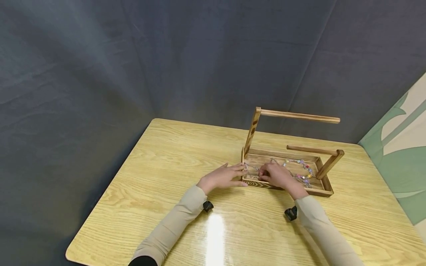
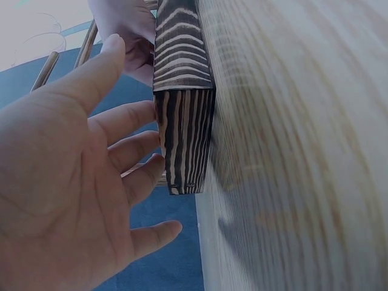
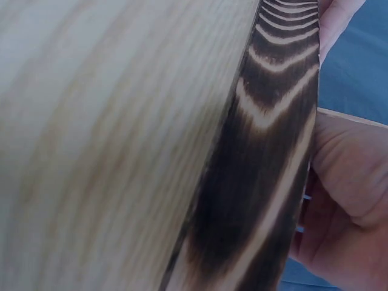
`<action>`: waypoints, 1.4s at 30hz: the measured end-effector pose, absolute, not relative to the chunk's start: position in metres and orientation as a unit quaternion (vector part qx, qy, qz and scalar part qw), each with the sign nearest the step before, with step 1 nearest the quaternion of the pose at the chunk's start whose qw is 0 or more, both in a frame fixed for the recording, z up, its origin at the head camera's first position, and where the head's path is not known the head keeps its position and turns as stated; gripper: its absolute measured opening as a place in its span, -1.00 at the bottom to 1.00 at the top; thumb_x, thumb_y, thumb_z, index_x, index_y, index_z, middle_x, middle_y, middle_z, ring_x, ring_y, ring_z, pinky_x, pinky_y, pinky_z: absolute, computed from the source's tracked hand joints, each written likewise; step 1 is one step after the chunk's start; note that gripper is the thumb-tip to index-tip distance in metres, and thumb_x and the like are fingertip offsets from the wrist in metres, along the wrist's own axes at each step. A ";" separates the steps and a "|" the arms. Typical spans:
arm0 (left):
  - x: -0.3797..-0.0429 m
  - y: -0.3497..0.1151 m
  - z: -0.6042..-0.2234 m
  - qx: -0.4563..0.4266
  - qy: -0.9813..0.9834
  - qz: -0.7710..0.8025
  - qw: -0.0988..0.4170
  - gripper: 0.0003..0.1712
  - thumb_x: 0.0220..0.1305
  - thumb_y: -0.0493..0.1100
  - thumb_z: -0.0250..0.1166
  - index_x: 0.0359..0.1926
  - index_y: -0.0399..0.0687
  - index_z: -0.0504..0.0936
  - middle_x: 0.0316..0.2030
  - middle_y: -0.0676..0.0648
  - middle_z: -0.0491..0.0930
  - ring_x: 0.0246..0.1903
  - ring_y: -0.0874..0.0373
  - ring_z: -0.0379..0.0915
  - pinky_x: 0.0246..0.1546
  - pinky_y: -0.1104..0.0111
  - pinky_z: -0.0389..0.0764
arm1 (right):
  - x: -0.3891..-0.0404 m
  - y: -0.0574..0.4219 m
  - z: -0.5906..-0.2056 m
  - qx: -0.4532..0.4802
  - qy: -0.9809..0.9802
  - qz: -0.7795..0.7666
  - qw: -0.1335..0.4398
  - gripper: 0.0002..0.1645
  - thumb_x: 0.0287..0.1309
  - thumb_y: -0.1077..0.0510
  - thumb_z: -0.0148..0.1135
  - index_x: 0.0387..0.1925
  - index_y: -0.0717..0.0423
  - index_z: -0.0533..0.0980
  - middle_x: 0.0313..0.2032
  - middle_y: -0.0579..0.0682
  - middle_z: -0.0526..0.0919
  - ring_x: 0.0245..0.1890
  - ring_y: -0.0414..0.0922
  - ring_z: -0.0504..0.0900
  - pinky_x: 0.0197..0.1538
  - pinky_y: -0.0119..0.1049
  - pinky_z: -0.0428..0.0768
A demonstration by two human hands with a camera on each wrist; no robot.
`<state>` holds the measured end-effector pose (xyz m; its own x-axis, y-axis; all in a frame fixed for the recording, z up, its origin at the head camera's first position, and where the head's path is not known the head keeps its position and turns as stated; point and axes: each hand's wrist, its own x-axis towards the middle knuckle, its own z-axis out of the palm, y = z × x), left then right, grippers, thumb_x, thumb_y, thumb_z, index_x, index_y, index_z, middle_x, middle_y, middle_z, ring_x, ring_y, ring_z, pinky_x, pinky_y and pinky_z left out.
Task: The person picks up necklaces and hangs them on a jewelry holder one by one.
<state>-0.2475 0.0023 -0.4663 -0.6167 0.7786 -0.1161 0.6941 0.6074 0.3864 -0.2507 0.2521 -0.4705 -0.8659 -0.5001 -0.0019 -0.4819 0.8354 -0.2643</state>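
Note:
A low wooden tray (image 1: 321, 192) with upright posts and bars holds several pieces of beaded jewellery. My left hand (image 1: 224, 177) is at its left end, fingers spread and fairly straight; in the left wrist view the fingertips (image 2: 145, 112) come right up to the tray's striped end wall (image 2: 185, 139). My right hand (image 1: 277, 175) reaches down inside the tray, fingers curled at the end of a thin silver chain bracelet (image 1: 254, 168) and pinching it. The tray's front wall (image 3: 260, 163) hides those fingertips in the right wrist view. A colourful beaded bracelet (image 1: 306, 168) lies right of this hand.
One horizontal bar (image 1: 299, 116) runs from the tall left post (image 1: 253, 131), and a lower bar (image 1: 309, 149) from the short right post (image 1: 330, 164). The tray stands on a light wooden table (image 1: 159, 162). Dark grey cloth (image 1: 199, 66) hangs behind.

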 end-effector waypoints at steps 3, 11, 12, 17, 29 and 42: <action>-0.247 0.002 -0.467 0.421 0.884 0.151 0.136 -0.23 0.27 0.40 -0.19 0.41 0.22 0.11 0.44 0.08 -0.11 0.42 0.24 -0.27 0.39 -0.07 -0.15 | -0.251 0.251 -0.468 -0.246 0.959 -0.125 0.060 -0.89 0.12 0.12 0.27 -0.51 -0.09 0.57 -0.49 -0.21 0.59 -0.53 -0.29 0.50 -0.49 -0.30 0.51; -0.250 0.002 -0.471 0.424 0.885 0.140 0.131 -0.22 0.26 0.42 -0.22 0.41 0.25 0.09 0.44 0.09 -0.13 0.43 0.21 -0.28 0.40 -0.06 -0.17 | -0.249 0.244 -0.464 -0.253 0.960 -0.061 0.102 -0.87 0.23 0.11 0.15 -0.41 0.02 0.54 -0.44 -0.10 0.51 -0.54 -0.23 0.44 -0.51 -0.30 0.45; -0.250 0.002 -0.471 0.424 0.885 0.140 0.132 -0.22 0.26 0.43 -0.23 0.41 0.24 0.09 0.44 0.09 -0.14 0.43 0.21 -0.28 0.40 -0.06 -0.17 | -0.249 0.244 -0.464 -0.255 0.960 -0.054 0.104 -0.87 0.25 0.10 0.13 -0.39 0.03 0.53 -0.43 -0.09 0.49 -0.53 -0.22 0.43 -0.51 -0.30 0.45; -0.250 0.002 -0.473 0.421 0.886 0.139 0.134 -0.23 0.26 0.42 -0.21 0.41 0.27 0.08 0.44 0.11 -0.13 0.42 0.24 -0.29 0.40 -0.04 -0.16 | -0.250 0.246 -0.464 -0.252 0.958 -0.067 0.119 -0.84 0.30 0.09 0.06 -0.39 0.01 0.48 -0.43 -0.10 0.46 -0.53 -0.22 0.38 -0.51 -0.32 0.36; -0.250 0.002 -0.470 0.421 0.885 0.143 0.138 -0.21 0.25 0.42 -0.20 0.42 0.24 0.08 0.44 0.09 -0.13 0.43 0.21 -0.29 0.39 -0.06 -0.15 | -0.248 0.254 -0.472 -0.249 0.942 -0.204 0.097 -0.82 0.35 0.13 -0.02 -0.34 0.11 0.44 -0.60 -0.13 0.41 -0.68 -0.26 0.26 -0.58 -0.41 0.25; -0.250 0.002 -0.471 0.425 0.882 0.148 0.140 -0.19 0.25 0.43 -0.20 0.43 0.23 0.05 0.45 0.07 -0.13 0.43 0.17 -0.28 0.39 -0.07 -0.15 | -0.253 0.261 -0.485 -0.240 0.900 -0.359 0.056 -0.80 0.34 0.11 0.01 -0.28 0.14 0.50 -0.54 -0.04 0.48 -0.61 -0.24 0.36 -0.55 -0.37 0.37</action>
